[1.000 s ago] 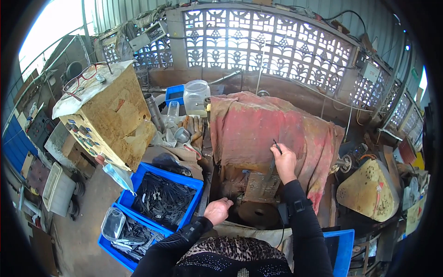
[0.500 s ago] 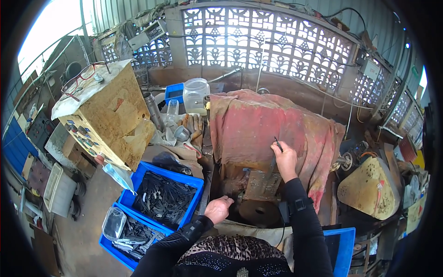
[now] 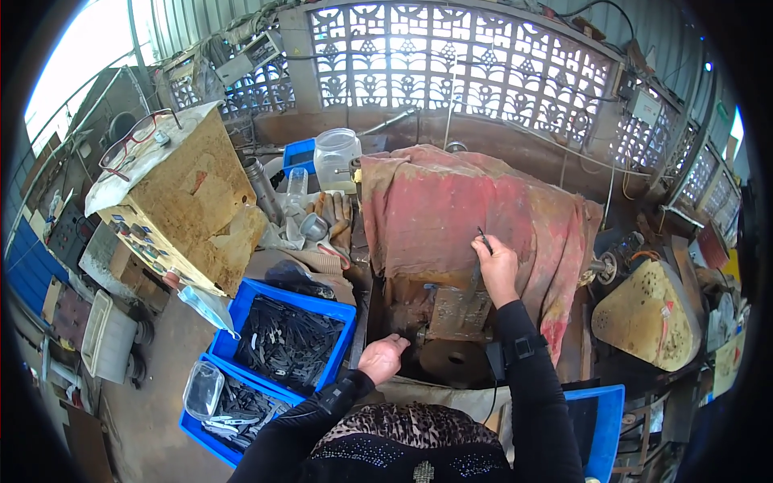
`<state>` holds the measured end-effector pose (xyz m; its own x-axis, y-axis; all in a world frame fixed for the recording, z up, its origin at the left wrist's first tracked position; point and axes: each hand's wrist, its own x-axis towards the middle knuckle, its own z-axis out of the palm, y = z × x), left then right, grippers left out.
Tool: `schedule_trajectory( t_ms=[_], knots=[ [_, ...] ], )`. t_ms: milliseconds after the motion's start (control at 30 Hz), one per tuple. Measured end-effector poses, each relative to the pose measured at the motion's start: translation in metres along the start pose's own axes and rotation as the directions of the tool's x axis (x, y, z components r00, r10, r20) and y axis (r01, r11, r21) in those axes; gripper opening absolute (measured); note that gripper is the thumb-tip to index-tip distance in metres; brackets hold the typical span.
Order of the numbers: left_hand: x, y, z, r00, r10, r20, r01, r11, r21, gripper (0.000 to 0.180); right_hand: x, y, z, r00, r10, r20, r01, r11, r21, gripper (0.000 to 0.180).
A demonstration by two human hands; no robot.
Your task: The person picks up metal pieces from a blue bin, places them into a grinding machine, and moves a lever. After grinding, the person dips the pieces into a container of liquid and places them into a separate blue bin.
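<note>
The slim dark piece (image 3: 483,235) is narrow, nearly black and rod-like where it shows above the fingers. Its surface detail is too small to resolve, and its lower part is covered by the hand, so its full length cannot be determined.

Position: the piece is in front of the red cloth (image 3: 451,211) draped over the machine, above and to the right of the round dark disc (image 3: 439,354).

Orientation: the exposed end points away from the wearer and slightly to the left. The long axis runs from that end back toward the right, into the grip.

Right hand (image 3: 499,267): closed in a pinch, with thumb and index finger pressed on the piece; the remaining fingers are curled.

Left hand (image 3: 385,359): located at the left edge of the machine opening, near the disc. Fingers are partly bent, with thumb and fingertips close together. Whether anything is held between them cannot be determined.

Adjacent items: an upper blue bin (image 3: 341,346) of dark strips (image 3: 283,342) is to the left of the left hand. A lower blue bin (image 3: 198,435) adjoins it, with a clear plastic container (image 3: 204,390) at its left corner.
</note>
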<state>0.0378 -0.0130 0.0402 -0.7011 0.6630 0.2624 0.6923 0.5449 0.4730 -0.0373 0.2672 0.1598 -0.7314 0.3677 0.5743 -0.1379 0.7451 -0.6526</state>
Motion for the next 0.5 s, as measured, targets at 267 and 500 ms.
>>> schedule_trajectory(
  t_ms=[267,500],
  knots=[
    [0.007,-0.01,0.009,0.997,0.001,-0.072,-0.003,1.0,-0.029,0.029,0.014,0.013,0.003,0.994,-0.093,0.058,0.097,0.992,-0.079,0.036],
    [0.023,-0.033,0.02,0.969,-0.024,-0.247,-0.053,0.953,-0.299,0.04,-0.013,-0.004,-0.04,0.945,0.136,0.299,-0.163,0.984,0.068,0.031]
  ],
)
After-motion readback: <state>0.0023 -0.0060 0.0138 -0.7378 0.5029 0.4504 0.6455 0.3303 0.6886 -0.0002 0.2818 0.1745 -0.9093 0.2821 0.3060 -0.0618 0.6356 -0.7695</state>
